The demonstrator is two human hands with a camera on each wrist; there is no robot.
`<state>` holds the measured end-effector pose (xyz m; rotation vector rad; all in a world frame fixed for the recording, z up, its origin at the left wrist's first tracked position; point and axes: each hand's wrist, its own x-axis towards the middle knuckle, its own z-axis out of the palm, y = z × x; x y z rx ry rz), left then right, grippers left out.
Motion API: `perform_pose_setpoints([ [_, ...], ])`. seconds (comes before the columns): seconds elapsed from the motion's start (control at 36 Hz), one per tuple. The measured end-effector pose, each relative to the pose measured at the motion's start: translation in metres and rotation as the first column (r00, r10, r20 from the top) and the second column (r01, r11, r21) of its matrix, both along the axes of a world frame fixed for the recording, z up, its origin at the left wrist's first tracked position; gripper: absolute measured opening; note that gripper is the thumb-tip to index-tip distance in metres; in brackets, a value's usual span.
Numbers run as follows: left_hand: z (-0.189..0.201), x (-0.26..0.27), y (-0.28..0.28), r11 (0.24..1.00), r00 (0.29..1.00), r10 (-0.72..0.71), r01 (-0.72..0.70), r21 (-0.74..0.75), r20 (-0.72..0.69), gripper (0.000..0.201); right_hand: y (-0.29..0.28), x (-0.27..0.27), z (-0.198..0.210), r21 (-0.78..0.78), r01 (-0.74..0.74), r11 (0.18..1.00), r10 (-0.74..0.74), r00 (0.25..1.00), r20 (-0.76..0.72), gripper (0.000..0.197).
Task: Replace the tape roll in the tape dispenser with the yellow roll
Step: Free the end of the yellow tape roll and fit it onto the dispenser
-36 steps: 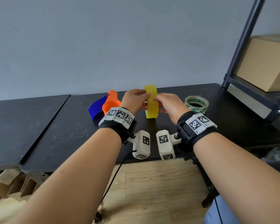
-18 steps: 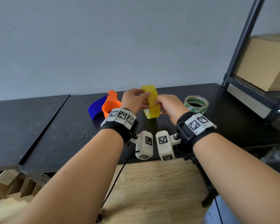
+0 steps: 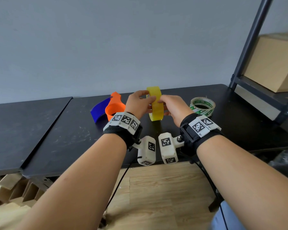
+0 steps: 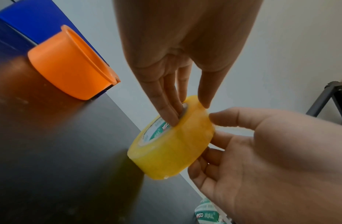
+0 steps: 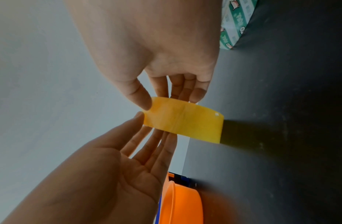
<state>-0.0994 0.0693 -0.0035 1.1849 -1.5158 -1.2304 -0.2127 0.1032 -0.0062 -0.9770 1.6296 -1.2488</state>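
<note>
Yellow roll (image 3: 155, 103) held on edge between both hands, just above the black bench (image 3: 73, 130). Left hand (image 3: 137, 103) pinches it, fingers on the core side, thumb on the outer band. Right hand (image 3: 174, 106) grips the opposite side likewise. Orange-and-blue tape dispenser (image 3: 114, 107) sits empty to the left; green-printed roll (image 3: 202, 106) lies flat to the right.

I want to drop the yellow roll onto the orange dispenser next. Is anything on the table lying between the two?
Nothing visible does. The yellow roll, held in both hands, is just right of the orange dispenser; only the left hand is between them.
</note>
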Motion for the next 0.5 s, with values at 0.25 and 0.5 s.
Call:
perform_pose_setpoints([
  [0.25, -0.0016, -0.0041, -0.0019, 1.000, 0.999, 0.014, -0.014, 0.000, -0.040, 0.049, -0.0005, -0.0012, 0.0052, 0.017, 0.059, 0.998, -0.059, 0.998, 0.008, 0.029],
  [0.5, -0.0021, -0.0045, -0.0075, 0.999, 0.998, 0.026, -0.025, 0.023, -0.050, 0.048, 0.0058, 0.0021, 0.0050, -0.014, 0.008, 1.000, -0.009, 0.997, -0.076, 0.044],
])
